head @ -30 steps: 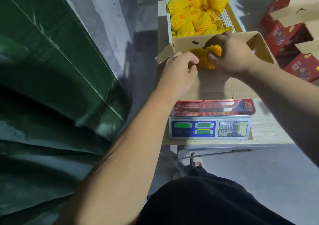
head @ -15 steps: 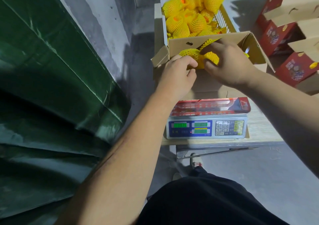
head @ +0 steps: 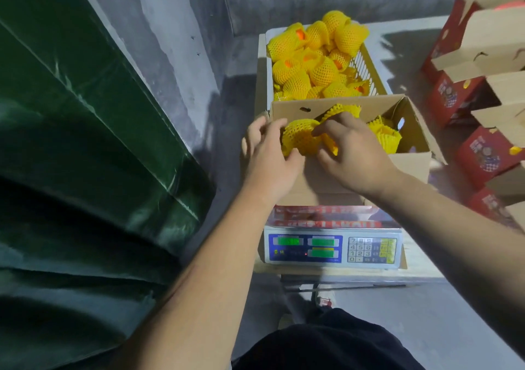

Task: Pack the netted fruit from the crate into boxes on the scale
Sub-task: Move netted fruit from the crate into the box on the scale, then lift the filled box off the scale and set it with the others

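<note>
An open cardboard box (head: 409,168) stands on the digital scale (head: 332,249). Behind it a white crate (head: 369,65) is heaped with fruit in yellow foam nets (head: 318,57). My left hand (head: 267,156) and my right hand (head: 352,153) both grip one netted fruit (head: 301,138) over the box's near left corner. My fingers curl round it from either side. More netted fruit (head: 386,133) lies inside the box at the right. Most of the box's inside is hidden by my hands.
Several red and brown cartons (head: 483,91) with open flaps are stacked at the right. A green tarpaulin (head: 85,156) fills the left side beside a grey wall. The scale sits on a wooden table (head: 420,270). My dark trousers show at the bottom.
Both hands have shifted toward the box's left side with the netted fruit between them. The view has tilted, and the right part of the box's inside now shows.
</note>
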{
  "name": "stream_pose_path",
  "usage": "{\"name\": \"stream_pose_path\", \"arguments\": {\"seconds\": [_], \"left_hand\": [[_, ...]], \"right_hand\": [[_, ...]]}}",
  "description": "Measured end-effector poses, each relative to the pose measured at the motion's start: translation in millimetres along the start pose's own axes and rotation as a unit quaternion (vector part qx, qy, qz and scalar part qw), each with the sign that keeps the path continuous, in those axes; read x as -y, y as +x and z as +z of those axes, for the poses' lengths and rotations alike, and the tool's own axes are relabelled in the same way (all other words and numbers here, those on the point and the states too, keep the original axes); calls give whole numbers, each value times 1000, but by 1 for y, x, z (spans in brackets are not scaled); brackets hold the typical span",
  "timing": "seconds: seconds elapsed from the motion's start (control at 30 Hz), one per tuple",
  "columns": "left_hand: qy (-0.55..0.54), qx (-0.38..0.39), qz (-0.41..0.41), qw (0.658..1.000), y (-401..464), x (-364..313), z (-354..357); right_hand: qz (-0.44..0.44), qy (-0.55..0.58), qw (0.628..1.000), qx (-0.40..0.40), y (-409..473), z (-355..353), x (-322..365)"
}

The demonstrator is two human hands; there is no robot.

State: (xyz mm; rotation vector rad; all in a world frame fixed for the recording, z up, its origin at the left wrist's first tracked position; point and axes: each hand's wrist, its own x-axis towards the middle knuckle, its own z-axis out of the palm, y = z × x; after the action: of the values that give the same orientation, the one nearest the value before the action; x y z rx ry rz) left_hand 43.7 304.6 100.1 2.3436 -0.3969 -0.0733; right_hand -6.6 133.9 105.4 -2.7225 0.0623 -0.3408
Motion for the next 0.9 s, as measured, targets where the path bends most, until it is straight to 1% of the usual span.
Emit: {"name": "stream_pose_path", "arguments": {"seconds": [0.07, 0.13, 0.2, 0.23, 0.27, 0.3, 0.33, 0.37, 0.4, 0.43, 0.5, 0.57, 0.6, 0.67, 0.73, 0.8, 0.9], "left_hand": [[-37, 18, -45, 998, 11, 1, 1], [-54, 36, -70, 995, 23, 4, 4], [-51, 47, -81, 994, 36, 8, 5], [-60, 50, -92, 993, 42, 10, 5], [-80, 51, -112, 989, 47, 11, 6], [-110, 50, -139, 983, 50, 12, 7], [-141, 51, -164, 975, 51, 13, 9], [-161, 55, -178, 969, 53, 15, 13], [-166, 60, -191, 966, 55, 18, 19], [-167, 61, -204, 963, 55, 22, 23], [-176, 52, -224, 957, 58, 25, 27], [-146, 54, -216, 964, 62, 28, 26], [-115, 59, -207, 970, 63, 29, 26], [-58, 59, -204, 975, 63, 31, 25], [-44, 56, -211, 975, 61, 32, 25], [-46, 56, -211, 975, 58, 32, 24], [-43, 68, -201, 976, 56, 29, 17]], "right_hand": [[-1, 8, 1000, -15, 5, -2, -9], [27, 14, 997, -70, 11, -9, -25], [101, -13, 987, -122, 15, -22, -50], [157, -15, 979, -126, 15, -29, -65], [219, 14, 970, -107, 15, -34, -82], [271, 62, 958, -70, 16, -37, -94], [301, 119, 946, -22, 15, -38, -102], [303, 172, 937, 22, 13, -36, -107], [290, 201, 935, 42, 12, -33, -111], [283, 200, 937, 39, 11, -31, -115], [291, 181, 939, 16, 13, -30, -125], [293, 183, 938, 17, 15, -29, -133], [291, 178, 940, 25, 16, -29, -135], [285, 144, 945, 65, 15, -30, -135], [286, 96, 948, 104, 14, -33, -135], [286, 90, 948, 109, 14, -36, -135], [281, 106, 949, 92, 8, -44, -130]]}}
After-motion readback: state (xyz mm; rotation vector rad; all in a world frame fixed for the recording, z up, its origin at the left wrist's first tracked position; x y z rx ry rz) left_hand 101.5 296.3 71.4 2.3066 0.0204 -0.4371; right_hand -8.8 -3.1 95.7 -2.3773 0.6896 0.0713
